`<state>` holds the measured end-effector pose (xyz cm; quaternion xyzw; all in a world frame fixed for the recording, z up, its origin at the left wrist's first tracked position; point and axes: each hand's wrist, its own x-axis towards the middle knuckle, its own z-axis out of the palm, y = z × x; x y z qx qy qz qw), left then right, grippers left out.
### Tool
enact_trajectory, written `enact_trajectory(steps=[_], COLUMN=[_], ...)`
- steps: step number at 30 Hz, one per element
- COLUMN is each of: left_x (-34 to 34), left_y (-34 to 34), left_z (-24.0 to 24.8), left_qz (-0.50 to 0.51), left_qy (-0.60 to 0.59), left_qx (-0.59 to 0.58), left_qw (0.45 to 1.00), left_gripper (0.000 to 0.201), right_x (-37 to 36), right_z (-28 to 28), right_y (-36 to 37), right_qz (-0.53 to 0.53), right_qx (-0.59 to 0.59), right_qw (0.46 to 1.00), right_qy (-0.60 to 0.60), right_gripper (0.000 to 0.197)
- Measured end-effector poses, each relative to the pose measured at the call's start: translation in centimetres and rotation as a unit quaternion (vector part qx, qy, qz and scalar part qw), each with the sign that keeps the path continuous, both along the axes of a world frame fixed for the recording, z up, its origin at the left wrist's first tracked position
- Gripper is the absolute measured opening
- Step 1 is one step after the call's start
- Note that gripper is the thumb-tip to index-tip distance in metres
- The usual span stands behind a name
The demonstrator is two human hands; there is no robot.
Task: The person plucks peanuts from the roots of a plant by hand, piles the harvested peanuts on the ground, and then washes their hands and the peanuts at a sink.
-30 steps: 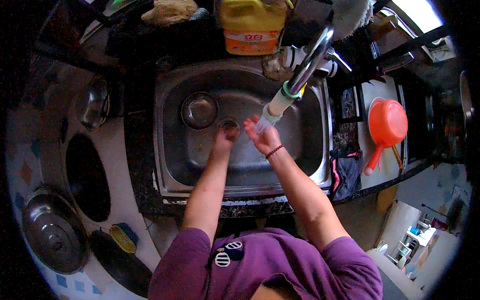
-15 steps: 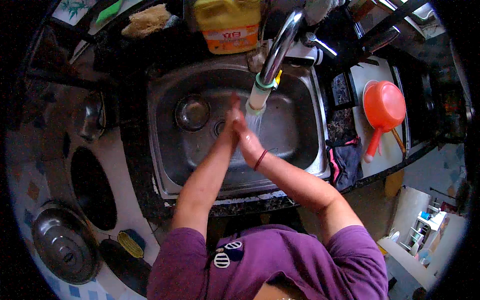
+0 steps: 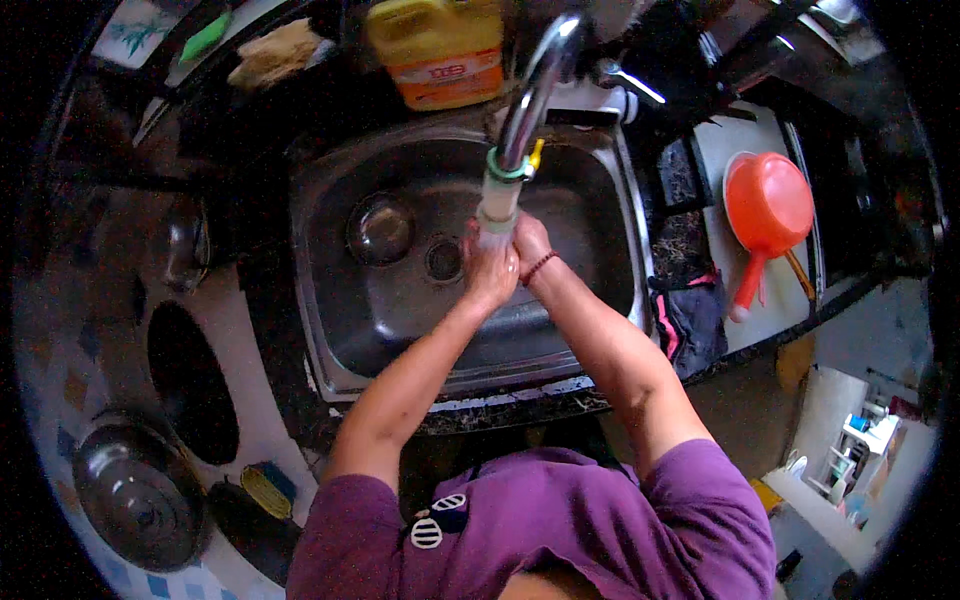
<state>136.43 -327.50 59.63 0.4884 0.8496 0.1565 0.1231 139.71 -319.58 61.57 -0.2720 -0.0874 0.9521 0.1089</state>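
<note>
Both my hands are together under the tap [image 3: 533, 95], wet and cupped around the stream below its clear nozzle. My left hand [image 3: 490, 272] has its palm turned up toward the water, fingers loosely curved, nothing in it. Touching or close beside it is my right hand [image 3: 533, 243], which wears a dark red bracelet [image 3: 540, 267] at the wrist; its fingers look open, though the nozzle and left hand partly hide them. Beneath lies the steel sink [image 3: 570, 310], with a drain [image 3: 443, 258] and a round metal bowl [image 3: 381, 229] at its left.
Behind the sink stands a yellow jug [image 3: 440, 60] with an orange label. A red ladle-like scoop [image 3: 768, 205] and a dark cloth [image 3: 690, 318] are on the right. To the left are a sponge [image 3: 268, 488], a large pot lid [image 3: 140, 490] and a green item [image 3: 207, 36].
My hands have shifted from left of the stream to right under the nozzle, parting from a rubbing clasp into a cupped shape. The view has tilted slightly.
</note>
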Motion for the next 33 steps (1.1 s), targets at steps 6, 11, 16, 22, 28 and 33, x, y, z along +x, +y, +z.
enact_trajectory(steps=[6,11,16,22,28,33], left_x=[-3.8,-0.2,-0.4,-0.3,-4.0,-2.9], left_y=[-0.5,1.2,2.8,3.2,0.4,-1.4], left_z=[-0.6,2.2,3.0,5.4,2.0,3.6], left_qz=[0.116,0.207,0.158,0.275,-0.191,-0.076], left_qy=[-0.207,-0.241,-0.799,-0.380,-0.233,-0.745], left_qx=[-0.053,-0.107,0.435,0.276,0.181,0.333], left_qw=[0.970,0.942,0.383,0.839,0.936,0.573], left_gripper=[0.038,0.030,0.036,0.040,0.025,0.043], right_x=[-2.2,-0.2,-0.5,0.9,0.7,-1.4], right_z=[-1.8,-4.1,-1.9,-2.0,1.6,4.6], right_y=[-7.6,0.3,-0.5,-3.0,-1.4,-2.4], right_qz=[-0.061,0.099,-0.118,0.081,0.352,0.308], right_qx=[0.478,0.109,-0.074,-0.044,0.464,0.409], right_qw=[0.863,0.984,0.979,0.982,0.812,0.856], right_qy=[-0.154,-0.098,0.148,0.163,-0.014,0.068], right_gripper=[0.024,0.017,0.028,0.021,0.016,0.019])
